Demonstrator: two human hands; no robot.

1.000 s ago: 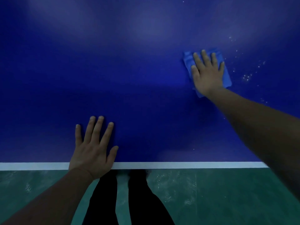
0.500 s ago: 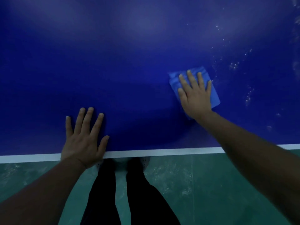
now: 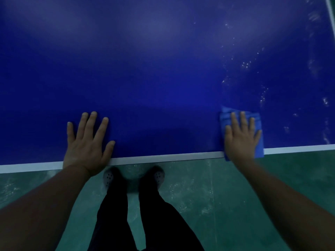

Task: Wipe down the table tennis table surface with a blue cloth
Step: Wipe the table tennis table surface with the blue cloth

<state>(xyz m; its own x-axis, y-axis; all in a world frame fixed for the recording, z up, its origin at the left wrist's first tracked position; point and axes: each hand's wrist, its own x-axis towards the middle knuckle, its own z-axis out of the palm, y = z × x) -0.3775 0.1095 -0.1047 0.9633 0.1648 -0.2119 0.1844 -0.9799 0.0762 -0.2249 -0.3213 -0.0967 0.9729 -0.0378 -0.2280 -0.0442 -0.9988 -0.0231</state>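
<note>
The table tennis table (image 3: 163, 69) fills the upper frame, its white edge line (image 3: 163, 157) running from 9 to 3 o'clock, with pale specks (image 3: 262, 95) scattered toward 2 o'clock. Green floor (image 3: 217, 196) lies below, with dark trouser legs (image 3: 126, 214) and pale shoes (image 3: 108, 177) at 6 o'clock. The left hand (image 3: 87, 147) rests flat at 8 o'clock, fingers straight and spread. The right hand (image 3: 241, 140), fingers straight, presses the blue cloth (image 3: 258, 120) at 4 o'clock, on the table's near edge.
</note>
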